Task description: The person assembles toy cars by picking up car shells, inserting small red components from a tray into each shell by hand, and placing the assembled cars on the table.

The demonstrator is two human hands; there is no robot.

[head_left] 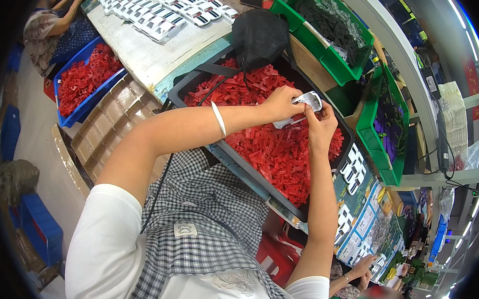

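Observation:
A white, curved plastic shell (pixel 309 101) is held up over a black tray (pixel 270 193) full of small red plastic pieces (pixel 268 156). My left hand (pixel 282 104) grips the shell's left end, fingers closed. From the right, my right hand (pixel 320 126) pinches at its near edge with thumb and fingertips; whether a small piece is also between them I cannot make out. Just below my left hand, another white plastic part (pixel 284 122) rests on the red pieces, partly hidden by the hands.
Rows of white shells (pixel 162 15) lie on the table at the far left. A black mesh bag (pixel 259 37) sits on the tray's far edge. Green bins (pixel 366 134) stand right, a blue bin (pixel 64 119) left. Other people work at far left and lower right.

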